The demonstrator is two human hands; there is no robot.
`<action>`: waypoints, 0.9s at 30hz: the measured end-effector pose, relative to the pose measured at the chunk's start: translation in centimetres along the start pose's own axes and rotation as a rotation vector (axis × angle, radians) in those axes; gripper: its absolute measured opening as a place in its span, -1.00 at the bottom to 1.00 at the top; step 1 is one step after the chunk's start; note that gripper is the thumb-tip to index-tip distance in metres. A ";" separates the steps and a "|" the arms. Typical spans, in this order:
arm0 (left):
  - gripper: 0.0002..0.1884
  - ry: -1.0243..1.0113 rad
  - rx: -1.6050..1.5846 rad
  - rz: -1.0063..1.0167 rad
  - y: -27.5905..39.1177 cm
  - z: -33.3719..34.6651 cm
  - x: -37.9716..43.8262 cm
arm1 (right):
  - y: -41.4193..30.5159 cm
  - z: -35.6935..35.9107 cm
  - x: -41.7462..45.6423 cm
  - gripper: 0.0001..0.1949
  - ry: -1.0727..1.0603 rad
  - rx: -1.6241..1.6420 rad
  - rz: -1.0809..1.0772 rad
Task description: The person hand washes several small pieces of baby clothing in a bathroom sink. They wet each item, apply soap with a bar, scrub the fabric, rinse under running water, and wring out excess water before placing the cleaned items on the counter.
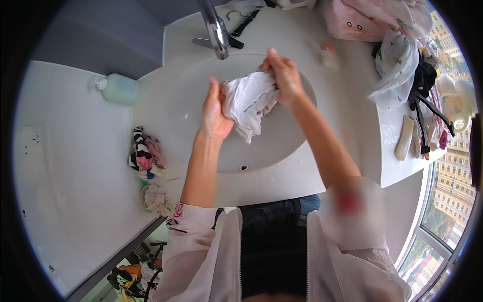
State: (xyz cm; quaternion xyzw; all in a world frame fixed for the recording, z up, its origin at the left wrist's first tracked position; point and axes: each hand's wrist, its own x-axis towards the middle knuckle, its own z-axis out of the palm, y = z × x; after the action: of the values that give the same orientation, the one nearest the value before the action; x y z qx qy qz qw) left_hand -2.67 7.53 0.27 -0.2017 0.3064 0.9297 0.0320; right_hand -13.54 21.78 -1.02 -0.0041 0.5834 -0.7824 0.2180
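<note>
A crumpled white cloth [249, 102] with dark and pinkish marks hangs between my two hands, over the white sink basin [203, 139]. My left hand [217, 113] grips its left side, thumb raised. The upper right part of the cloth is in my right hand [285, 77], with the fingers curled around it. Above the basin's back rim, the chrome faucet [217, 34] points down; no water is seen running from it. Part of the basin's bottom is hidden behind the cloth and my hands.
A pale green pump bottle [120, 89] lies at the left. Small bunched clothes [145, 153] and a beige scrunchie-like cloth [157, 200] rest left of the basin. Behind the faucet are black hangers [245, 24]. Plastic bags [396, 68], a pink cloth item [358, 22] and black clips [424, 120] crowd the right.
</note>
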 end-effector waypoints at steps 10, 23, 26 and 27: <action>-0.85 0.065 0.388 0.332 3.6 -0.2 -1.7 | -3.9 -2.5 -3.1 -0.62 -0.355 0.176 0.115; -0.68 -0.083 1.308 0.407 2.6 -1.5 -1.4 | -5.3 -2.0 -3.6 -0.89 -0.316 0.219 0.099; -0.67 -0.093 1.090 0.133 2.8 -1.6 -1.3 | -4.4 -3.0 -2.4 -0.91 -0.280 0.240 0.030; -0.65 -0.097 0.891 0.162 2.6 -2.0 -1.5 | -4.3 -3.2 -2.3 -0.90 -0.277 0.214 0.062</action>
State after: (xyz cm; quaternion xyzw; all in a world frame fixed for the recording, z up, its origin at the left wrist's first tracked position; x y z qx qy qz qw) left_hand -1.10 4.35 0.83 -0.0997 0.6893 0.7153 0.0573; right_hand -13.72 26.44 2.48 -0.0707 0.4611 -0.8249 0.3193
